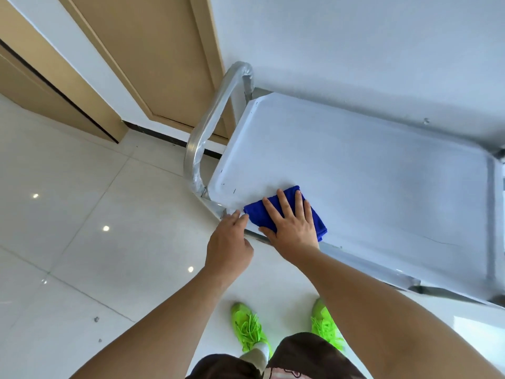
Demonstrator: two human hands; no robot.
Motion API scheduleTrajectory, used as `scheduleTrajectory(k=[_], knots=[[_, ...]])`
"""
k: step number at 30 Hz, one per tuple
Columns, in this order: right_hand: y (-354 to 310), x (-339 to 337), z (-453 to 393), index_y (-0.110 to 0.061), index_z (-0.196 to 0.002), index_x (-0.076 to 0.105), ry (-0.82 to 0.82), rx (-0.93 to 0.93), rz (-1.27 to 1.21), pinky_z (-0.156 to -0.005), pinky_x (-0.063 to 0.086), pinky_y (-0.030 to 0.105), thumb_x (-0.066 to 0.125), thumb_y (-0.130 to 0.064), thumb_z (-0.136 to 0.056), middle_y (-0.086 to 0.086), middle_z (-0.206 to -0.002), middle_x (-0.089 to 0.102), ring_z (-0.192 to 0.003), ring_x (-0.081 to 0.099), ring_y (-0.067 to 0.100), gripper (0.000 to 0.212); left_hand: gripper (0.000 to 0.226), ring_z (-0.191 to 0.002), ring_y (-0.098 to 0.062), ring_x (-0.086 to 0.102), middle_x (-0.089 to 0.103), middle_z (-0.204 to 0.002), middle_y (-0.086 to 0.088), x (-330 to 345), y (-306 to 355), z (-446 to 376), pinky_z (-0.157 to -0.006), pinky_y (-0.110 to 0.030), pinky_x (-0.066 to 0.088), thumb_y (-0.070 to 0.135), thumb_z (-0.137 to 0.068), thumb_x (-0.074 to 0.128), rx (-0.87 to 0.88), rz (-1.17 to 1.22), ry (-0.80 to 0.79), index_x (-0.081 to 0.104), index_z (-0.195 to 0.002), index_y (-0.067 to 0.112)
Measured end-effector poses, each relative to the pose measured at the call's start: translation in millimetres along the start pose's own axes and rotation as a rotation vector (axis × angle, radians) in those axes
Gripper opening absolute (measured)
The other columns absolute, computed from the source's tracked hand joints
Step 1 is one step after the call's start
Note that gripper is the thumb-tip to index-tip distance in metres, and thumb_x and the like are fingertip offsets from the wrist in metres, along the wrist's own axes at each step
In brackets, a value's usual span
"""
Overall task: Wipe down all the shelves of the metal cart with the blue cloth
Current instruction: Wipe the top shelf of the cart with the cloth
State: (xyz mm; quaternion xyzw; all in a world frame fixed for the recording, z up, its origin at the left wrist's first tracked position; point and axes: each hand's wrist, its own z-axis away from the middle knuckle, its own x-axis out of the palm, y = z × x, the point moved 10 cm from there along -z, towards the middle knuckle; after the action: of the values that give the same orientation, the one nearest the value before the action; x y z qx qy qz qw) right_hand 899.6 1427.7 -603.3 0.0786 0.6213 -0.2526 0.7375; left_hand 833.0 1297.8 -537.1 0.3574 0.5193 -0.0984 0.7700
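The metal cart's top shelf [369, 170] is a pale tray covered in protective film, seen from above. A folded blue cloth [317, 221] lies on its near left corner. My right hand [292, 225] presses flat on the cloth with fingers spread. My left hand [229, 242] rests at the shelf's near rim just left of the cloth, fingers loosely curled, fingertips touching the edge. The lower shelves are hidden under the top one.
The cart's wrapped metal handle [210, 127] arches at its left end. A white wall stands right behind the cart. A beige door [142, 56] is at the back left. Glossy white floor tiles [82, 214] spread to the left; my green shoes [248, 326] stand below.
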Motion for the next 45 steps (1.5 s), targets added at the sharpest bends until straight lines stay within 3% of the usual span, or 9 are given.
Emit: scheduleTrajectory(k=[9,16,25,28,34,37,45], knots=[[105,-9,68,-0.043,-0.159,0.014,0.006,0.029,-0.026,-0.122,-0.011,0.047,0.029,-0.074,-0.096,-0.002,-0.17,0.009,-0.155,-0.005,0.038,0.072,0.055,-0.141,-0.024,0.032,0.038,-0.152,-0.009,49,127,1,-0.11,-0.037,0.037,0.004,-0.087,0.05,0.151,-0.076,-0.094,0.044,-0.141,0.011],[182,-18,120,-0.043,-0.159,0.017,0.005,0.101,-0.085,-0.124,-0.009,0.047,0.015,-0.078,-0.091,-0.003,-0.17,0.008,-0.155,-0.009,0.035,0.076,0.055,-0.139,-0.022,0.032,0.038,-0.153,-0.009,98,218,6,-0.108,-0.034,0.034,0.003,-0.084,0.048,0.262,-0.11,-0.158,0.047,-0.138,0.013],[289,-21,187,-0.048,-0.157,0.014,0.067,0.411,-0.245,-0.12,-0.019,0.039,0.017,-0.084,-0.089,-0.012,-0.17,0.002,-0.154,-0.02,0.023,0.077,0.053,-0.141,-0.024,0.03,0.034,-0.154,-0.01,159,303,11,-0.112,-0.035,0.032,0.013,-0.09,0.048,0.355,-0.186,-0.276,0.044,-0.142,0.015],[321,-22,206,-0.049,-0.157,0.01,0.084,0.524,-0.252,-0.117,-0.025,0.037,0.01,-0.086,-0.088,-0.014,-0.169,-0.001,-0.152,-0.024,0.022,0.079,0.053,-0.143,-0.026,0.026,0.032,-0.156,-0.011,173,319,13,-0.114,-0.037,0.03,0.015,-0.091,0.047,0.36,-0.229,-0.305,0.041,-0.145,0.015],[350,-31,202,-0.043,-0.159,0.015,0.136,0.693,-0.249,-0.121,-0.016,0.044,0.012,-0.079,-0.092,-0.006,-0.17,0.005,-0.153,-0.018,0.03,0.076,0.053,-0.145,-0.027,0.023,0.03,-0.157,-0.012,183,332,5,-0.115,-0.038,0.028,0.02,-0.094,0.046,0.34,-0.266,-0.313,0.038,-0.146,0.014],[360,-33,183,-0.041,-0.16,0.009,0.126,0.739,-0.216,-0.118,-0.022,0.046,0.004,-0.079,-0.09,-0.004,-0.171,-0.002,-0.152,-0.022,0.033,0.079,0.051,-0.146,-0.027,0.021,0.029,-0.158,-0.012,184,327,-4,-0.116,-0.037,0.026,0.026,-0.096,0.046,0.317,-0.275,-0.296,0.038,-0.146,0.015],[396,-52,123,-0.038,-0.16,0.007,0.146,0.755,-0.219,-0.115,-0.026,0.047,0.009,-0.077,-0.092,-0.001,-0.17,-0.006,-0.151,-0.026,0.034,0.078,0.057,-0.148,-0.027,0.018,0.024,-0.16,-0.01,182,299,-23,-0.118,-0.038,0.021,0.037,-0.098,0.044,0.254,-0.249,-0.271,0.031,-0.15,0.018]])
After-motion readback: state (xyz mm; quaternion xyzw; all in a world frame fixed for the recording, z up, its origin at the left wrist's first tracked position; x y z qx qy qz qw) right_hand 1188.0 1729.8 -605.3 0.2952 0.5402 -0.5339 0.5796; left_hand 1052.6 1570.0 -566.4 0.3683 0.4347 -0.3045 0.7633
